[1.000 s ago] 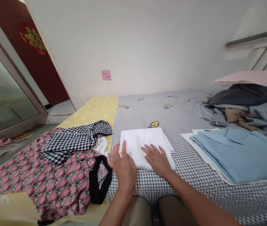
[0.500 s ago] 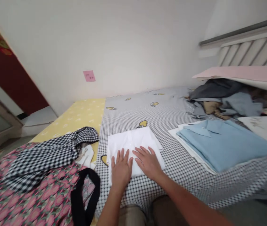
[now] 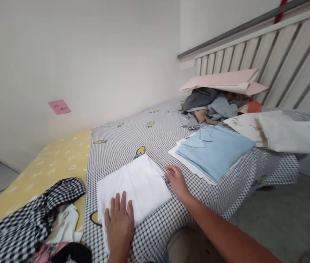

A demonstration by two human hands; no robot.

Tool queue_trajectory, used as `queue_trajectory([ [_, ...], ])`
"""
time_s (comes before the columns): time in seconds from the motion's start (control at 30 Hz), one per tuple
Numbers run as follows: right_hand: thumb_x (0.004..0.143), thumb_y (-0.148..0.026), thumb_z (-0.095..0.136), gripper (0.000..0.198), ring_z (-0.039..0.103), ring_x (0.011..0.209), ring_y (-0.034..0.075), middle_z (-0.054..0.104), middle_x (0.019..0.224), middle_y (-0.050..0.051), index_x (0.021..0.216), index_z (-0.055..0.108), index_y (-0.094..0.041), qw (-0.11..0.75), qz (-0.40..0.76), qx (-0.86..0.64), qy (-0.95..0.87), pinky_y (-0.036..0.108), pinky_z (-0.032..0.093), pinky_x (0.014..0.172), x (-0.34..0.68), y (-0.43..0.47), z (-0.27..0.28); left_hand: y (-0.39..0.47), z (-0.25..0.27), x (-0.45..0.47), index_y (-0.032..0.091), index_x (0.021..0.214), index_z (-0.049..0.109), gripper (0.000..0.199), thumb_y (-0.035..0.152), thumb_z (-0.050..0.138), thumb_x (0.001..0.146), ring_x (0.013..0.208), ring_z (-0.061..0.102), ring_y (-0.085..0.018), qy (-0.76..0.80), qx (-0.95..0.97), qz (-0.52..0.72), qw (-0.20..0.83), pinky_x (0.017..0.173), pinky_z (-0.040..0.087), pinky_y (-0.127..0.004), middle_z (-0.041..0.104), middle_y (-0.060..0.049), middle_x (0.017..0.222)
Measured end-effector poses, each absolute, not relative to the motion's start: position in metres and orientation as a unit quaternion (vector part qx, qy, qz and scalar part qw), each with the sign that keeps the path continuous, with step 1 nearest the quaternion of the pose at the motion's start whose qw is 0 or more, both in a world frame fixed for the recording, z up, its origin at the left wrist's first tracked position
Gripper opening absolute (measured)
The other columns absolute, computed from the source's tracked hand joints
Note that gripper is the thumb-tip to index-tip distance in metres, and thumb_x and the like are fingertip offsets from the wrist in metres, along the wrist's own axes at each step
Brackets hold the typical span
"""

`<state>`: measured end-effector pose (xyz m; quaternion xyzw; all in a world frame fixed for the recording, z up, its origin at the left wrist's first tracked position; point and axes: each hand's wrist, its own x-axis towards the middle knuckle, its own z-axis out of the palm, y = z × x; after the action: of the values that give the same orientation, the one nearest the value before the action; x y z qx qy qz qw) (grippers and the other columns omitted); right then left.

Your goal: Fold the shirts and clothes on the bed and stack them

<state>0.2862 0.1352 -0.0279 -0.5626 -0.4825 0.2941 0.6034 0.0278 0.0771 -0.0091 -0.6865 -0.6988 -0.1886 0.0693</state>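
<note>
a folded white garment [image 3: 137,184] lies flat on a checked bedspread [image 3: 122,146], its near left part under the left hand [image 3: 120,223], whose fingers are open, slightly fanned and pressed palm-down on the cloth. half a second earlier both hands rest on the fabric; now the right hand [image 3: 178,184] is off its top and at the garment's right edge, fingers half-bent, though whether they pinch that edge cannot be told. the shift appears to leave the left palm alone to steady the folds, with the right side of the garment uncovered and within easy reach of the right fingertips. the view, too, swings rightward: a folded light-blue shirt [image 3: 216,149] sits beyond the right fingers and to their right, atop white cloth [image 3: 173,150], with a heap of dark clothes [image 3: 202,98] farther off. left of the left fingers, well apart, lies a black-and-white gingham cloth [image 3: 31,215].
</note>
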Motion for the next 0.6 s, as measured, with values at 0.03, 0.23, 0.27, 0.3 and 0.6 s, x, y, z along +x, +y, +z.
queue_trajectory([
  [0.03,0.089,-0.033,0.048,0.033,0.066,0.092,0.024,0.058,0.125,0.013,0.115,0.067,-0.024,0.607,0.299,-0.557,-0.482,0.037,0.063,0.062,0.289,0.139,-0.030,0.077,-0.009,0.028,0.020,0.151,0.051,0.059,0.042,0.027,0.102,0.152,0.035,-0.033,-0.697,-0.689,-0.185,0.075,0.122,0.026,-0.058,0.046,-0.013,0.160],
  [0.23,0.072,-0.010,0.057,0.038,0.067,0.087,0.015,0.059,0.121,0.007,0.105,0.069,-0.022,0.560,0.294,-0.552,-0.543,0.035,0.060,0.083,0.296,0.142,-0.025,0.078,-0.005,0.027,0.018,0.152,0.049,0.060,0.043,0.023,0.103,0.152,0.035,-0.033,-0.696,-0.694,-0.166,0.079,0.122,0.027,-0.058,0.047,-0.014,0.160],
  [0.27,0.071,-0.008,0.057,0.039,0.067,0.083,0.014,0.061,0.118,0.006,0.105,0.069,-0.022,0.540,0.290,-0.559,-0.558,0.034,0.059,0.083,0.297,0.142,-0.024,0.078,-0.005,0.027,0.019,0.152,0.049,0.060,0.044,0.023,0.103,0.152,0.035,-0.033,-0.696,-0.695,-0.166,0.078,0.122,0.027,-0.058,0.047,-0.014,0.159],
  [0.3,0.071,-0.006,0.057,0.039,0.066,0.079,0.013,0.063,0.115,0.005,0.104,0.070,-0.022,0.523,0.286,-0.566,-0.569,0.033,0.058,0.082,0.297,0.142,-0.022,0.078,-0.004,0.027,0.019,0.152,0.048,0.060,0.044,0.023,0.103,0.152,0.035,-0.033,-0.696,-0.694,-0.167,0.078,0.122,0.027,-0.058,0.047,-0.014,0.160],
  [0.6,0.082,-0.013,0.061,0.019,0.069,0.082,0.019,0.076,0.086,0.000,0.088,0.073,-0.025,0.503,0.264,-0.600,-0.563,0.031,0.052,0.079,0.286,0.143,-0.010,0.079,0.000,0.028,0.018,0.152,0.049,0.061,0.043,0.021,0.104,0.151,0.037,-0.034,-0.699,-0.695,-0.147,0.086,0.122,0.029,-0.057,0.048,-0.013,0.159],
])
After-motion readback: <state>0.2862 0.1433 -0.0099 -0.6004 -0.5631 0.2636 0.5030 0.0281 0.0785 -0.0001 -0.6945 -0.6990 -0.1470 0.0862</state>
